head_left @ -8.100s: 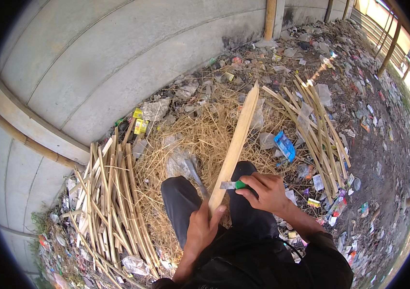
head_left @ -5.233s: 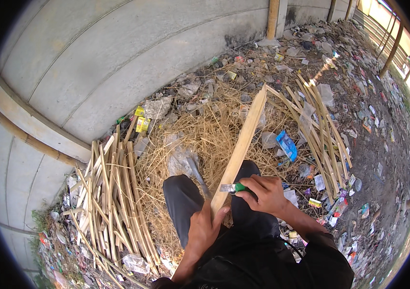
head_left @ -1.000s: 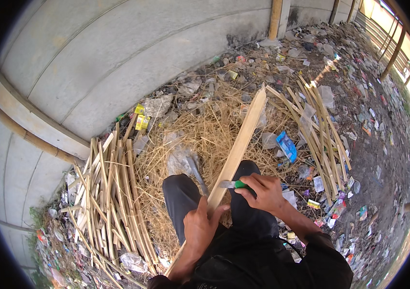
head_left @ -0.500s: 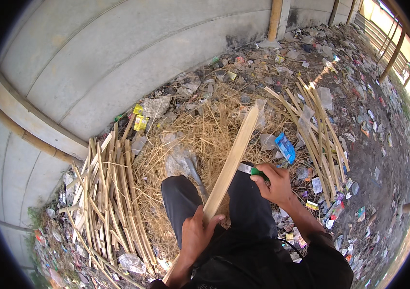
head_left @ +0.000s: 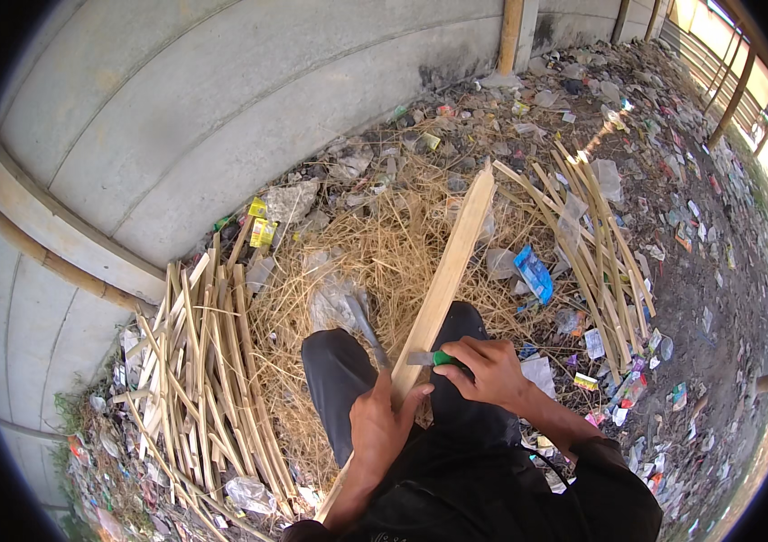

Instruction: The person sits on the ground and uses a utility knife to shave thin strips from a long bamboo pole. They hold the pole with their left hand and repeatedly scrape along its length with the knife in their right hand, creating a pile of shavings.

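A long, flat, pale strip of bamboo or wood [head_left: 456, 262] slants up and away from my lap, its tapered far end above the shavings. Around its near part my left hand [head_left: 381, 423] is closed, the thumb lying across the strip's face. My right hand [head_left: 489, 372] grips a knife [head_left: 443, 359] by its green handle. The short blade lies across the strip, just beyond my left thumb. Between my dark-trousered knees, a grey long-shaped tool [head_left: 366, 325] rests by a clear plastic bag [head_left: 330, 303].
Curly shavings [head_left: 384, 230] cover the ground before me. A heap of strips [head_left: 208, 379] lies at left, a smaller pile [head_left: 596, 253] at right. A blue wrapper [head_left: 535, 275] sits among scattered litter. A concrete wall [head_left: 221, 99] bends along the left and back.
My right hand has come left and nearer, bringing the blade from beside the strip onto it. The strip's far end has shifted slightly up and right.
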